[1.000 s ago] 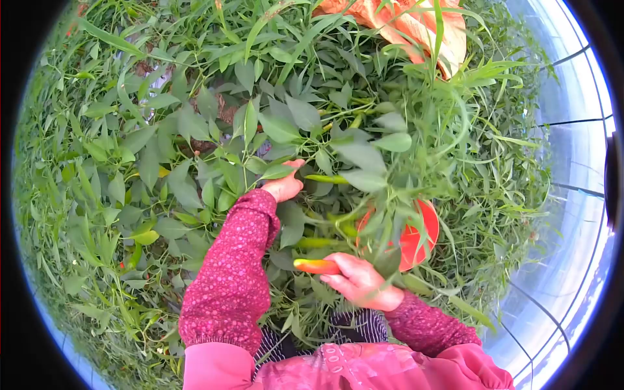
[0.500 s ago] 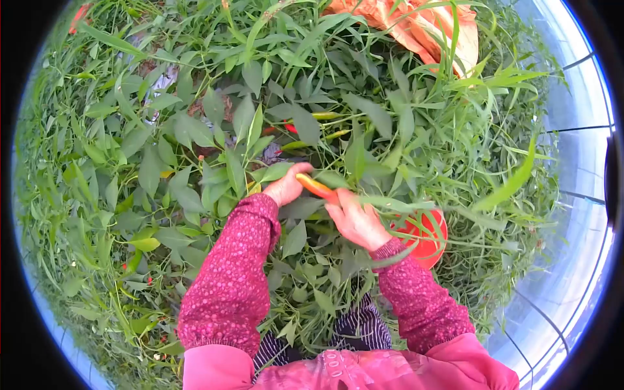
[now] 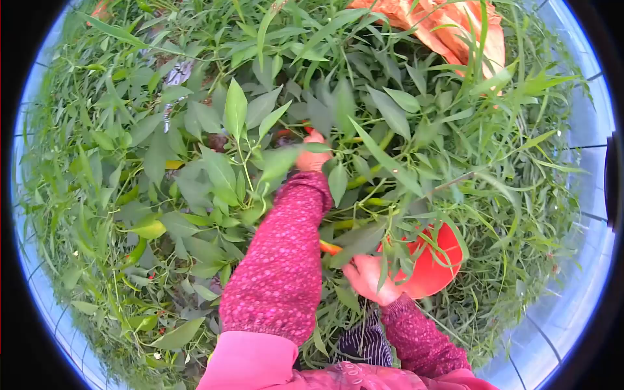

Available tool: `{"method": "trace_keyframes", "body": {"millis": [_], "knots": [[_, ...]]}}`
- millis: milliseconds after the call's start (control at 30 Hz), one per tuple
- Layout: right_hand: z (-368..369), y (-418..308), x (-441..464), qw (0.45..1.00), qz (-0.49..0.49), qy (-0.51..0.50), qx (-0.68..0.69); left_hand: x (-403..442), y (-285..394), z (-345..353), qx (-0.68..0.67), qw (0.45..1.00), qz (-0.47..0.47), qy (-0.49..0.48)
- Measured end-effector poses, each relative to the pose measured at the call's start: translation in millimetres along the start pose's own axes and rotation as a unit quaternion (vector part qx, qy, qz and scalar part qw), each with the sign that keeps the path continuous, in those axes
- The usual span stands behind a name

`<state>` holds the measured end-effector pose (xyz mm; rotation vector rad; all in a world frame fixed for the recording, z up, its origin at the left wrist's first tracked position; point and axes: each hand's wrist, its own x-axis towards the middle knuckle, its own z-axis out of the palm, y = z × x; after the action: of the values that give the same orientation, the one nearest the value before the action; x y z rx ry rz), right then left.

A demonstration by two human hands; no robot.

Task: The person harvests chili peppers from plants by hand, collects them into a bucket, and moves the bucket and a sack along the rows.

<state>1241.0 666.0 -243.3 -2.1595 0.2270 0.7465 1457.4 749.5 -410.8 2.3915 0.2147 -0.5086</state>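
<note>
My left hand [image 3: 314, 153] reaches into the leafy plants near the middle, its fingers closed near a red pepper [image 3: 308, 129]; leaves partly cover the fingers, so a grip is unclear. Lower right, my right hand [image 3: 372, 278] is closed on an orange pepper [image 3: 330, 247], whose tip sticks out to the left beneath a leaf. Just right of that hand is a red container [image 3: 437, 262], partly screened by leaves and grass. Green peppers [image 3: 364, 177] hang among the stems between the two hands.
An orange sack [image 3: 458, 32] lies among the plants at the top right. Dense pepper plants and long grass surround both hands. A yellowish pepper [image 3: 173, 165] shows on the left. Translucent sheeting with dark ribs [image 3: 588, 188] curves along the right side.
My left hand has moved up and forward, deeper into the plants. My right hand, beside it half a second ago, has drawn back down towards the red container with the orange pepper.
</note>
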Motion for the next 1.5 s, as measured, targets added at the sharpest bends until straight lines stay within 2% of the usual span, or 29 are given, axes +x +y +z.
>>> {"method": "trace_keyframes", "body": {"millis": [33,100,133,167,233,367,400,433,500,567,600,633,667,700,733,767,800,867,900,967,1000,1100,1233,1267,1333,1400,1433,1467,1500], "knots": [[-3.5,-3.3,-1.1,1.000,-0.008,-0.003,0.005,2.5,-0.1,3.2,0.024,0.997,0.063,0.024],[-4.5,-3.9,-0.8,0.996,0.079,-0.031,0.033,7.6,6.3,6.8,0.071,0.997,0.033,0.027],[1.5,0.3,-2.3,0.994,0.060,0.008,0.090,0.0,1.6,10.9,0.035,0.987,0.100,0.118],[5.3,6.4,-3.2,0.994,0.057,0.003,0.095,0.6,0.0,14.8,0.042,0.987,0.097,0.120],[12.0,20.9,-4.9,0.999,0.030,-0.002,0.019,-1.1,4.3,9.2,0.121,0.982,0.121,0.084],[0.1,10.9,1.3,0.984,-0.042,0.006,0.173,-3.2,5.5,-11.9,0.188,0.949,0.252,0.035],[7.3,21.9,-2.9,0.970,0.029,-0.010,0.240,-3.1,10.8,-16.6,0.174,0.954,0.243,-0.009],[1.7,17.2,-2.6,0.970,0.024,-0.010,0.243,-1.7,22.9,-34.6,0.151,0.957,0.234,-0.086],[-11.9,4.4,-1.1,0.883,0.154,-0.035,0.443,-10.1,46.9,-61.0,0.076,0.976,0.139,-0.150],[-14.3,3.6,5.8,0.868,0.134,-0.022,0.478,-24.7,70.8,-75.7,-0.031,0.966,0.215,-0.140],[-15.5,4.5,12.5,0.856,0.088,-0.016,0.510,-35.5,91.4,-95.2,-0.010,0.964,0.178,-0.198],[-16.1,1.8,16.7,0.841,0.044,-0.011,0.538,-40.3,98.3,-96.7,-0.042,0.977,0.173,-0.114],[-20.1,-13.5,23.0,0.780,0.053,0.030,0.622,-40.3,102.2,-109.6,-0.085,0.976,0.173,-0.099],[-22.0,-22.9,32.9,0.780,0.049,0.030,0.623,-38.4,103.1,-121.9,-0.128,0.973,0.175,-0.084],[-24.3,-30.5,42.0,0.762,0.042,0.097,0.639,-37.6,98.6,-135.5,-0.176,0.957,0.208,-0.095],[-25.7,-36.7,50.4,0.739,0.036,0.163,0.653,-39.4,92.7,-147.7,-0.162,0.954,0.180,-0.179],[-26.0,-41.5,57.6,0.736,0.037,0.162,0.656,-52.6,95.2,-157.9,-0.200,0.937,0.187,-0.216],[-23.2,-50.2,73.5,0.660,0.002,0.139,0.739,-69.2,80.9,-159.4,-0.250,0.905,0.226,-0.261],[-19.8,-52.9,79.1,0.659,0.003,0.138,0.739,-72.5,78.4,-164.2,-0.225,0.895,0.293,-0.249],[-11.0,-52.0,86.7,0.691,0.012,0.070,0.720,-80.8,71.4,-172.1,-0.216,0.903,0.229,-0.292],[-7.0,-48.8,90.6,0.743,0.055,0.075,0.663,-85.2,72.2,-178.0,-0.216,0.902,0.228,-0.295],[3.5,-49.3,100.8,0.756,0.049,0.102,0.645,-88.3,61.9,-187.6,-0.223,0.904,0.179,-0.320],[9.1,-67.5,103.0,0.788,0.038,0.058,0.612,-75.3,38.8,-196.3,-0.222,0.921,0.227,-0.226],[14.9,-65.4,107.4,0.835,0.007,0.084,0.544,-74.1,33.8,-200.1,-0.209,0.921,0.219,-0.244],[12.8,-69.9,108.2,0.842,0.018,0.091,0.531,-71.2,25.1,-214.4,-0.183,0.935,0.182,-0.244],[10.8,-69.0,109.5,0.853,0.012,0.116,0.509,-52.9,-0.2,-230.5,0.028,0.962,0.237,-0.130],[7.5,-70.4,109.2,0.852,0.014,0.117,0.511,-56.3,-6.9,-244.0,0.319,0.911,0.250,-0.082],[1.0,-73.8,106.8,0.835,-0.004,0.108,0.539,-55.4,-35.2,-248.5,0.441,0.853,0.279,-0.032],[-5.4,-77.2,103.0,0.818,-0.019,0.099,0.567,-63.8,-46.4,-256.2,0.539,0.799,0.260,-0.057]]}}
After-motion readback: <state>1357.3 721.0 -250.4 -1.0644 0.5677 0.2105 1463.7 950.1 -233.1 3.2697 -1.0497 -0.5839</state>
